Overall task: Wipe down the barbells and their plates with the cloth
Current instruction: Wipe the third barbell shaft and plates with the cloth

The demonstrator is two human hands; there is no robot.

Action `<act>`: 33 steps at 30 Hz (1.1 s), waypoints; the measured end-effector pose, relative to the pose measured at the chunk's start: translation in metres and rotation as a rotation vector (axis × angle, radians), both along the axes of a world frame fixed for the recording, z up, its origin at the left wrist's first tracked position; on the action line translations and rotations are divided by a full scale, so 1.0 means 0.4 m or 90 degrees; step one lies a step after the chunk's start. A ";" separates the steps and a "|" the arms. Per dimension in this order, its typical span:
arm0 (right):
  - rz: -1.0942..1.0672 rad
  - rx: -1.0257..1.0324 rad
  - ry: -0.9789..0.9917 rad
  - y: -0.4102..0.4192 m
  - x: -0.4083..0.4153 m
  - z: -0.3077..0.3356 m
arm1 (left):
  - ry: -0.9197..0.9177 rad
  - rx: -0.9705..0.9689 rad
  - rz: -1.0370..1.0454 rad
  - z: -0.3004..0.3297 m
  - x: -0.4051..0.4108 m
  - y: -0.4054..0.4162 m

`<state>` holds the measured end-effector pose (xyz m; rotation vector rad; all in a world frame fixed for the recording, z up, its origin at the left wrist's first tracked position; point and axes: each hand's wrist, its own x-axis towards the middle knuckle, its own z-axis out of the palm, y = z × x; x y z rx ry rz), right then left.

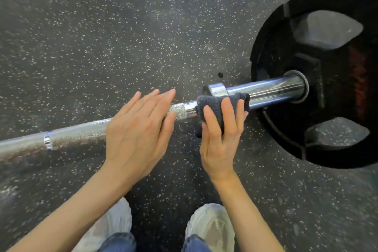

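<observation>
Barbell (81, 135) lies across the floor (102, 37), from the left edge of the picture to the right. Its left end is cut off by the picture edge, so only one end shows. The left hand (137, 135) covers part of the shaft, and the cloth (216, 108) hides the spot where the thin shaft meets the thick sleeve (272, 92). The plate (319, 80) is cut off at the right edge, and its far side is dark and blurry. Something red and fuzzy shows on the plate, but I cannot tell what it is.

The shaft is silver and rough, with a shiny ring and brown rusty marks near the left. The sleeve is shiny and smooth, with a collar beside the cloth. The plate is black and round, with big holes, and it stands on the floor at the end of the sleeve.

The left hand is flat, with straight fingers, resting on the shaft and holding nothing. The right hand (221, 141) presses the dark grey folded cloth against the bar from below, with its fingers nearly straight under the cloth.

I count one barbell, one plate, one cloth, two hands and two white shoes (210, 225). The floor is dark with pale specks
</observation>
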<state>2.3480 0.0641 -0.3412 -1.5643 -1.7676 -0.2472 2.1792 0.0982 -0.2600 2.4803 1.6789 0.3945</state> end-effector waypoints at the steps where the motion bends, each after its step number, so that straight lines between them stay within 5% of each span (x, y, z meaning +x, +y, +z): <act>1: 0.006 0.000 -0.005 0.010 0.004 0.004 | 0.000 0.002 0.003 0.002 0.000 0.001; 14: 0.004 -0.097 0.066 0.071 -0.009 0.121 | 0.007 0.000 0.017 0.004 0.004 0.030; 21: -0.017 -0.310 -0.193 0.184 -0.022 0.284 | 0.007 0.020 0.011 -0.002 -0.003 0.029; 26: 0.018 -0.700 -0.180 0.315 -0.017 0.329 | 0.011 0.023 -0.007 -0.007 -0.002 0.026; 28: 0.026 -0.592 -0.148 0.274 -0.008 0.302 | 0.009 0.032 -0.015 -0.008 -0.006 0.022; 31: -0.003 -0.223 0.024 0.096 -0.013 0.220 | 0.007 0.036 -0.014 -0.012 -0.007 0.017; 33: -0.006 -0.136 0.076 0.019 -0.021 0.142 | 0.003 0.036 -0.007 -0.011 -0.006 0.014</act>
